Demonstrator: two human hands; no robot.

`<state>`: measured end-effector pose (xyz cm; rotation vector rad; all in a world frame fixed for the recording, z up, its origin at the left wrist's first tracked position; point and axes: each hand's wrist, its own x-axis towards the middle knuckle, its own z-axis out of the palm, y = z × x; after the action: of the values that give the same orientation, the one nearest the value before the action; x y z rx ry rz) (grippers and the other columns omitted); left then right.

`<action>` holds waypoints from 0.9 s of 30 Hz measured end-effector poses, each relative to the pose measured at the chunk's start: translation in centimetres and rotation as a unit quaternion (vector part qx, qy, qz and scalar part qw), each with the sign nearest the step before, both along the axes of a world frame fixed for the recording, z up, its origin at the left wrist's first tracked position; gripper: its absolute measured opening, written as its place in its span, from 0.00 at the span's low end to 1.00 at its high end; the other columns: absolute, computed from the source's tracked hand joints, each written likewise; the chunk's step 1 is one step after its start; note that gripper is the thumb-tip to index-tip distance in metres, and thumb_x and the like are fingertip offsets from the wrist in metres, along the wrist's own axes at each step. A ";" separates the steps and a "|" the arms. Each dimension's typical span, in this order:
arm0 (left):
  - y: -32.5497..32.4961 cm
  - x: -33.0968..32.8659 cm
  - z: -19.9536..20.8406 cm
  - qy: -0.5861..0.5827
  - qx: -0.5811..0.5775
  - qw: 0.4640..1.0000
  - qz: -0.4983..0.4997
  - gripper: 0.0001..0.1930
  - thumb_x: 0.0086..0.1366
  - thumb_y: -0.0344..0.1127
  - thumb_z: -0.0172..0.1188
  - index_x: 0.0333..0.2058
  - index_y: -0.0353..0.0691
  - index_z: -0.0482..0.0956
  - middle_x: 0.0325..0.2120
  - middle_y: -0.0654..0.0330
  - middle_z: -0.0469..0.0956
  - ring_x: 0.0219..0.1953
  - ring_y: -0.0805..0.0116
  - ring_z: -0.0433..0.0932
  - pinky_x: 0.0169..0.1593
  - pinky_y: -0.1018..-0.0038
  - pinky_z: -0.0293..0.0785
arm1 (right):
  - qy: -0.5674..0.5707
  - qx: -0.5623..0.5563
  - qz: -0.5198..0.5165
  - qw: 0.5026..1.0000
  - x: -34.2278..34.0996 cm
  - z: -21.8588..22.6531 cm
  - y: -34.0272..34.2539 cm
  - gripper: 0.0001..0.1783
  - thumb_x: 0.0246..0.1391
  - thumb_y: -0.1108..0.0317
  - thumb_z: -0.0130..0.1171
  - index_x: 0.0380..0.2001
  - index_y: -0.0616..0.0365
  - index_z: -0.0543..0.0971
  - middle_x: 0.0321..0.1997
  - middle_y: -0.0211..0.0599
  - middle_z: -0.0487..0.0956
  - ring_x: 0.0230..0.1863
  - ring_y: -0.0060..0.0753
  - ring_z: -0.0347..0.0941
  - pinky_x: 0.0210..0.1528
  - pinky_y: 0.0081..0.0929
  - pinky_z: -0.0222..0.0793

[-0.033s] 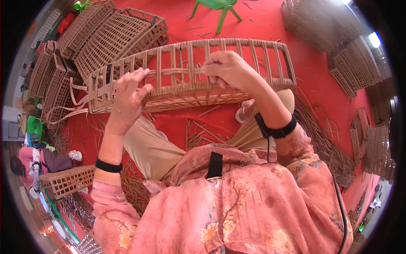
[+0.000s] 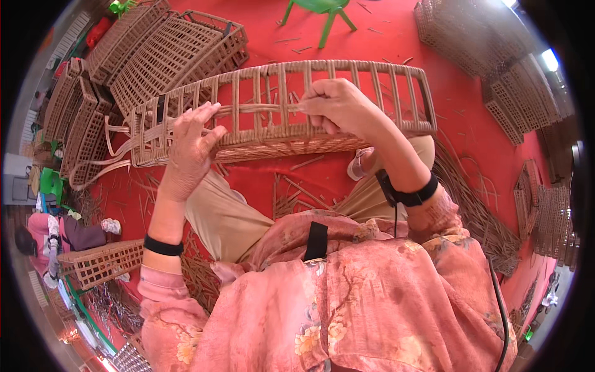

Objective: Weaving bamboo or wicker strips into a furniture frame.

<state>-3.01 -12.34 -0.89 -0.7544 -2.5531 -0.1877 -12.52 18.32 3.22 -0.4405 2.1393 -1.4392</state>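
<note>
A long brown wicker basket [image 2: 274, 133] lies across in front of me, its open-slatted side facing up. A few pale brown weaving strands [image 2: 251, 108] run along the slats between my hands. My right hand [image 2: 344, 108] pinches their right end with thumb and fingertips, the other fingers curled. My left hand [image 2: 193, 136] rests against the left part of the basket, its fingers stretched out beside the strands and its thumb apart, near the lower rim. Loose strand ends [image 2: 111, 162] curl out past the basket's left end.
Stacked wicker baskets [image 2: 164, 59] stand at the far left, and more basket stacks [image 2: 517, 93] at the right. A green stool [image 2: 319, 7] is at the far edge. Loose strands [image 2: 477, 208] lie on the red floor to my right. Another person [image 2: 43, 239] sits at the left.
The basket and both hands sit very slightly lower and further right in the picture. The grip on the strands looks the same.
</note>
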 end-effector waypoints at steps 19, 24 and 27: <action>7.4 1.1 6.1 -0.211 0.183 0.960 0.004 0.27 0.57 0.24 0.59 0.58 0.43 0.73 0.64 0.57 0.67 0.68 0.58 0.64 0.69 0.61 0.61 | 0.226 -0.009 -0.101 0.969 4.9 7.5 9.9 0.07 0.62 0.67 0.61 0.34 0.59 0.81 0.17 0.22 0.71 0.16 0.09 0.64 0.16 0.14 0.60; 13.5 -4.6 7.8 -0.213 0.311 0.905 -0.196 0.15 0.68 0.34 0.61 0.51 0.37 0.79 0.49 0.54 0.79 0.55 0.62 0.76 0.60 0.66 0.70 | 0.215 -0.065 -0.053 0.973 5.1 8.5 8.2 0.09 0.62 0.65 0.60 0.35 0.61 0.81 0.17 0.24 0.72 0.14 0.11 0.64 0.15 0.15 0.60; 13.2 -4.9 6.4 -0.350 0.443 0.805 -0.182 0.13 0.70 0.38 0.60 0.45 0.35 0.82 0.39 0.59 0.83 0.38 0.73 0.79 0.45 0.75 0.76 | 0.158 -0.087 -0.065 0.982 3.6 7.6 7.8 0.12 0.63 0.63 0.60 0.36 0.62 0.81 0.17 0.24 0.72 0.14 0.11 0.64 0.15 0.15 0.59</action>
<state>-7.95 0.82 5.49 -0.8391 -2.3999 -1.9367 -8.88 26.12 10.83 -0.6407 2.3317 -1.7374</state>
